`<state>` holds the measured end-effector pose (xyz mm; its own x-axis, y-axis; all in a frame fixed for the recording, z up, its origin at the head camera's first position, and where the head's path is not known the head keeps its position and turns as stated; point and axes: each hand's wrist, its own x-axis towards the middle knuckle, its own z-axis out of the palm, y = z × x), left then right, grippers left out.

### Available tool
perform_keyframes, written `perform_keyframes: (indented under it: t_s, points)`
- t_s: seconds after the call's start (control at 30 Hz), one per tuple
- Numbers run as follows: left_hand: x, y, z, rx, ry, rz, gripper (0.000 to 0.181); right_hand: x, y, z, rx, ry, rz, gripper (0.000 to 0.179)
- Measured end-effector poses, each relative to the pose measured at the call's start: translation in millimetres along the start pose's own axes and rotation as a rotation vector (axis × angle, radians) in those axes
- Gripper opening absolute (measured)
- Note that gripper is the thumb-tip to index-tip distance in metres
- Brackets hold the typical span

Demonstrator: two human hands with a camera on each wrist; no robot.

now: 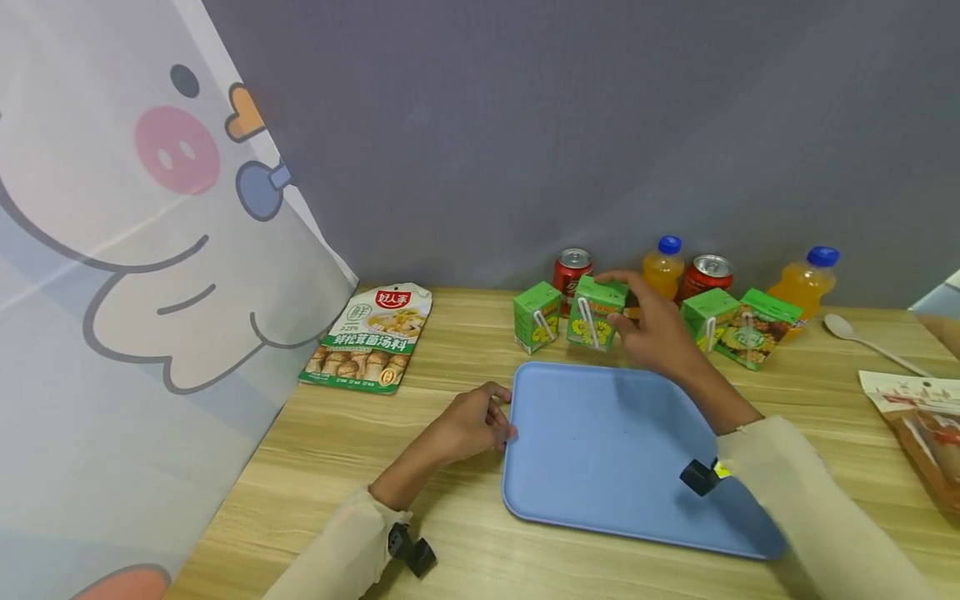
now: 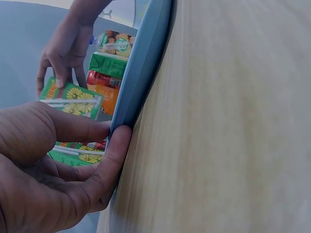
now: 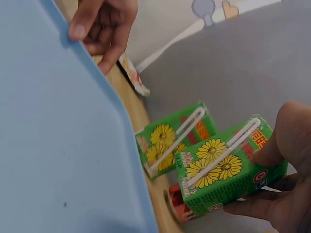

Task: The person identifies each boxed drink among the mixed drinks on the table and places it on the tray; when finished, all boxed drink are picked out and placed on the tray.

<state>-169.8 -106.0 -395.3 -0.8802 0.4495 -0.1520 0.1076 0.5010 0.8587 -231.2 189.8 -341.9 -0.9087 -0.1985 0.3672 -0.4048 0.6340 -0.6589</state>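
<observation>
Right hand (image 1: 652,332): thumb and fingers clasp the upper part of a green carton (image 1: 582,332), a smooth, flat-faced box printed with yellow flowers and carrying a bent white straw (image 3: 214,162). Left hand (image 1: 467,423): thumb and finger pinch the thin raised rim of a blue tray (image 1: 600,450), rectangular with rounded corners. A matching carton (image 1: 534,327) stands to the left; a cylindrical metal red can (image 1: 574,260) stands behind. The held carton lies beyond the tray's far edge, between right thumb and fingers.
</observation>
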Motion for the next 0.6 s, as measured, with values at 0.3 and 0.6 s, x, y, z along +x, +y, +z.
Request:
perform_keyframes:
  t_s: [0.3,0.6]
  points:
    - [1.5,-2.2,-0.3,-0.006,-0.001,0.005,0.049,-20.3,-25.9,-4.4,0.063,-0.084,-0.08,0.056]
    - [1.3,-2.3,-0.3,-0.025,-0.002,-0.002,0.047,-35.3,-40.6,-4.5,0.117,-0.15,-0.185,0.056]
